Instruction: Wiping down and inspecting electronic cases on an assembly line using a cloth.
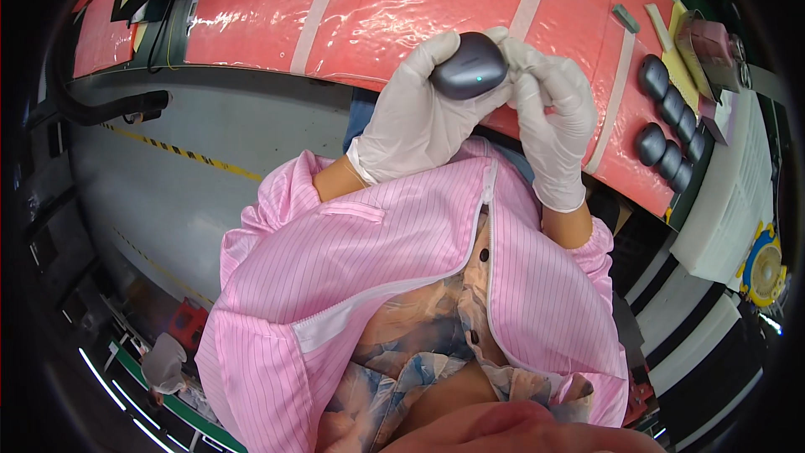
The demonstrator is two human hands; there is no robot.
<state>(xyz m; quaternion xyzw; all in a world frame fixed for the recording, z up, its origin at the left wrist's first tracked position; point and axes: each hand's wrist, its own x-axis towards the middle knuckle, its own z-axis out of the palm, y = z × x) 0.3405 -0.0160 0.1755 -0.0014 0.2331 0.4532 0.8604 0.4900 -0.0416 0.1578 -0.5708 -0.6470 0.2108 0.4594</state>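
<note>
My left hand (422, 113), in a white glove, is closed around a dark grey, rounded earbud charging case (470, 67). A small green light glows on the case's front, and its lid looks closed. Just right of the case is my right hand (553, 105), gloved as well, with thumb and fingers bent together in a pinch close to its edge. Whatever those fingertips hold, if anything, is hidden. Both hands are above the near edge of a table covered with a shiny red mat (402, 13).
Several similar dark cases (654, 78) stand in two rows at the table's right end. Beyond them are a clear container (713, 38) and a white slab (729, 193) with a blue-and-yellow round device (763, 267). A black curved arm (117, 111) juts in at left.
</note>
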